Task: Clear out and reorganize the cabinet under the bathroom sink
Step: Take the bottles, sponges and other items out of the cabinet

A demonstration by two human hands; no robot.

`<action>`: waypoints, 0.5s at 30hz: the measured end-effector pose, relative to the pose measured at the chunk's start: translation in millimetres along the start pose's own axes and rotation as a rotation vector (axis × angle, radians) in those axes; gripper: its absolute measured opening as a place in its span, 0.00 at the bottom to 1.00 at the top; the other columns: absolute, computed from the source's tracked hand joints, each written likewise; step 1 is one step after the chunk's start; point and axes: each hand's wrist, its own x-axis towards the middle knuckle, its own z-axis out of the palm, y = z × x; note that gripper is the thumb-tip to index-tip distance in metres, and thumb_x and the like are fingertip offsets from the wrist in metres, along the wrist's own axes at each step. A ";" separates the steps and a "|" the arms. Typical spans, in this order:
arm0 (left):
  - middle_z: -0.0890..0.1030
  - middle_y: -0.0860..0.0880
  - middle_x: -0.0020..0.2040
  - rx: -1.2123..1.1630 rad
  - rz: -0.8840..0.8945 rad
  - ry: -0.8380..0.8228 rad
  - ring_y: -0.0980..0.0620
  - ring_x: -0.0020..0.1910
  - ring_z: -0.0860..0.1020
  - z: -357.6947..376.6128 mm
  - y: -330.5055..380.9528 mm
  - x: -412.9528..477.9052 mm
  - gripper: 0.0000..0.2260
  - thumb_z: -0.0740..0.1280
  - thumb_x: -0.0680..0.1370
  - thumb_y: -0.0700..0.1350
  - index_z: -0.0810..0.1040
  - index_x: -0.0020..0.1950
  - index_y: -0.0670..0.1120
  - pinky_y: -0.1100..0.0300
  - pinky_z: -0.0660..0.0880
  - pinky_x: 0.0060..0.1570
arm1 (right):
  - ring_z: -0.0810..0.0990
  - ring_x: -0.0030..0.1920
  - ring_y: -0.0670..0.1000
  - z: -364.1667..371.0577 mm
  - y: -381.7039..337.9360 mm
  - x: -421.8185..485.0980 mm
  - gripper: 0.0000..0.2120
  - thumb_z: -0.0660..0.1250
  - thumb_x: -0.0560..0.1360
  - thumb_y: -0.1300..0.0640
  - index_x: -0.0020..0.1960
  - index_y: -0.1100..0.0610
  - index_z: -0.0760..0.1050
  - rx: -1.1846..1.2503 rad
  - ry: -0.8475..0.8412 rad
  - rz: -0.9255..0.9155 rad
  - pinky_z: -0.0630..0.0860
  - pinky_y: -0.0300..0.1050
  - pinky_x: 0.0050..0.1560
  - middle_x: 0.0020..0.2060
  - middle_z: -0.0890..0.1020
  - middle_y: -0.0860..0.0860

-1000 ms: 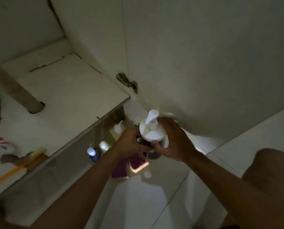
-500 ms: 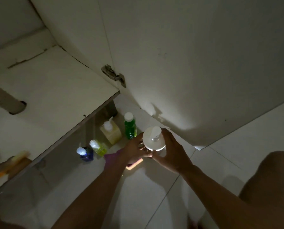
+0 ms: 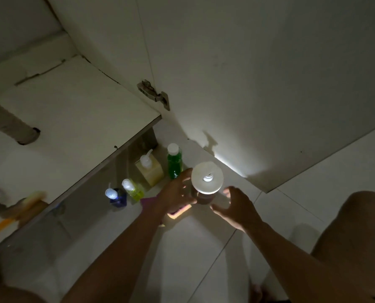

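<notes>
On floor (image 3: 200, 250): pump bottle (image 3: 206, 180) upright between left hand (image 3: 176, 196), right hand (image 3: 237, 207), both spread.

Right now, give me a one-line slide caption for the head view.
White-capped pump bottle standing on the floor beside a green bottle, open left hand and right hand on either side.

txt: none legible | labels: too dark/blurred

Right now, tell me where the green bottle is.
In the head view, the green bottle stands upright on the floor near centre, between the yellow pump bottle on its left and the white-topped dispenser on its right.
</notes>
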 end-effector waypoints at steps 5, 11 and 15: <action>0.75 0.53 0.67 0.002 0.017 0.159 0.57 0.59 0.79 -35.6 -3.3 -35.3 0.35 0.77 0.70 0.36 0.67 0.70 0.59 0.55 0.78 0.59 | 0.82 0.51 0.50 14.9 -35.9 -0.7 0.31 0.61 0.66 0.26 0.56 0.49 0.77 -0.252 -0.336 -0.109 0.79 0.48 0.53 0.51 0.83 0.49; 0.82 0.51 0.56 0.041 0.162 0.503 0.65 0.49 0.80 -132.3 34.2 -103.9 0.22 0.77 0.68 0.41 0.79 0.61 0.46 0.66 0.77 0.52 | 0.83 0.46 0.51 34.6 -172.5 18.6 0.19 0.63 0.73 0.38 0.49 0.53 0.81 -0.234 -0.410 -0.545 0.76 0.45 0.48 0.44 0.85 0.53; 0.84 0.51 0.52 0.157 0.154 0.777 0.58 0.48 0.82 -223.4 49.3 -165.4 0.15 0.77 0.72 0.41 0.82 0.57 0.45 0.67 0.77 0.48 | 0.81 0.36 0.45 40.5 -271.3 23.3 0.14 0.62 0.68 0.37 0.39 0.46 0.76 -0.093 -0.277 -0.728 0.78 0.45 0.41 0.34 0.82 0.47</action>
